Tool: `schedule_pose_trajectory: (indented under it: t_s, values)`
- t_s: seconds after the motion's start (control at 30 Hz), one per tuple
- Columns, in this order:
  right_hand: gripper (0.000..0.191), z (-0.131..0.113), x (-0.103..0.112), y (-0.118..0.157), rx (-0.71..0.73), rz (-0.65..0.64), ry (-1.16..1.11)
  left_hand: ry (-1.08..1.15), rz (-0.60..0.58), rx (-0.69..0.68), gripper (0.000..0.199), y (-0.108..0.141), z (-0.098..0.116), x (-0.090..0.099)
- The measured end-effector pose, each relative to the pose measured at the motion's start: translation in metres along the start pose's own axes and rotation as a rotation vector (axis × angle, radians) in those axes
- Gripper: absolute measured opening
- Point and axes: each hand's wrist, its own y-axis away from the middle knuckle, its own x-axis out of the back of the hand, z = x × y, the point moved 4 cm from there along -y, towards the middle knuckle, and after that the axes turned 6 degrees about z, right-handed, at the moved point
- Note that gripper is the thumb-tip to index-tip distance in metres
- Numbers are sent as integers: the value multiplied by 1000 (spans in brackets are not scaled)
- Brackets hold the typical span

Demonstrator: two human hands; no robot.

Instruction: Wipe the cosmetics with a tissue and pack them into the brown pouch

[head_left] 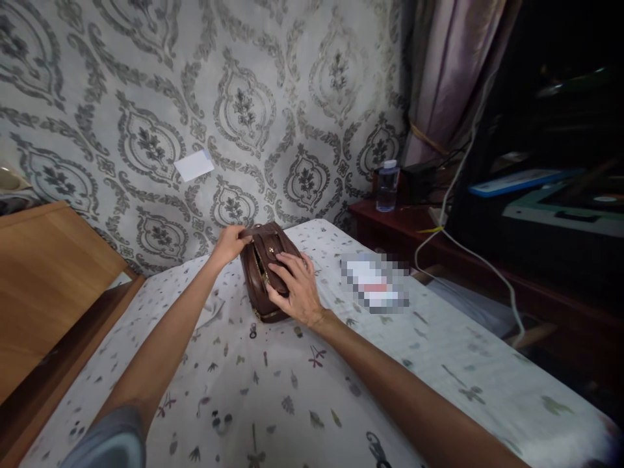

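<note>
A brown leather bag (258,279) with gold-coloured zips rests on a white printed sheet, its zipped opening partly parted. My left hand (233,244) is closed at the bag's far left end, fingertips pinching the edge near the strap. My right hand (297,286) lies over the bag's right side with its fingers spread, the thumb beside the parted zip. What is inside the bag is too dark to make out.
A blurred-out flat item (375,283) lies on the sheet (292,403) to the right. A clear bottle (387,186) stands on a dark red table (363,211), with a white cable (502,279) hanging nearby. Wooden furniture (58,260) is at left, a patterned wall behind.
</note>
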Motion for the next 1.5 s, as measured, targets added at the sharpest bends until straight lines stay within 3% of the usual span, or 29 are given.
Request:
schedule_pose_trajectory:
  t_s: [0.13,0.33,0.43,0.53,0.7,0.93,1.17,1.27,1.33,1.5]
  values:
    - [31,0,-1,0,12,-25,22,-53,-65,-21,26,15,18,7]
    - [39,0,0,1,-6,-58,47,-319,-171,-137,18,29,49,12]
    - [46,-1,5,6,-32,-70,91,-388,-120,-211,19,22,63,6]
    - [48,-3,11,11,-33,-115,146,-284,-57,-220,19,8,70,-5]
    - [45,-5,16,18,-21,-163,174,2,21,-128,25,-2,65,-17]
    - [44,-1,14,19,-32,-171,154,261,103,-116,31,20,63,-22]
    - [45,1,16,18,-36,-223,176,491,35,-126,33,44,64,-20]
    - [46,0,16,19,-34,-224,173,466,-28,-213,29,51,62,-12]
    - [46,0,17,19,-39,-230,164,362,-8,-242,26,52,59,-4]
    - [43,0,19,23,-23,-188,144,-62,103,-141,18,44,46,13]
